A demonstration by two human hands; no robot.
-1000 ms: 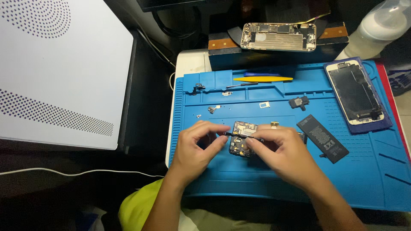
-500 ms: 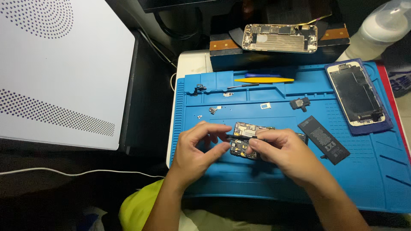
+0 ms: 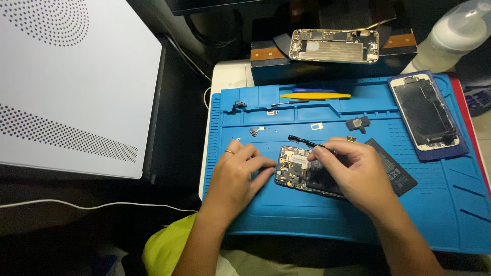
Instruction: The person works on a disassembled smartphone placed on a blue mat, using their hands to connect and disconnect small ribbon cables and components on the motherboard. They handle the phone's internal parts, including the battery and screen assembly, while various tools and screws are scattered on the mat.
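Observation:
An opened phone body point(image 3: 292, 171) with its circuit board showing lies on the blue work mat point(image 3: 286, 220). My left hand point(image 3: 236, 176) rests on the mat at the phone's left edge, fingertips touching it. My right hand point(image 3: 355, 174) covers the phone's right half and pinches a thin black tool point(image 3: 303, 140) whose tip points left above the board. A black battery point(image 3: 396, 168) lies just right of that hand, partly hidden by it.
A detached phone screen point(image 3: 424, 113) lies at the mat's right. Yellow pry tool point(image 3: 314, 95) and small loose parts point(image 3: 254, 131) sit in the mat's upper area. Another opened phone point(image 3: 333, 46) rests on a dark box behind. A white perforated case point(image 3: 66, 87) stands left; white bottle point(image 3: 452, 33) top right.
The black tool in my right hand has lifted, its tip now sticking out above the board. My left hand has stayed at the phone's left edge.

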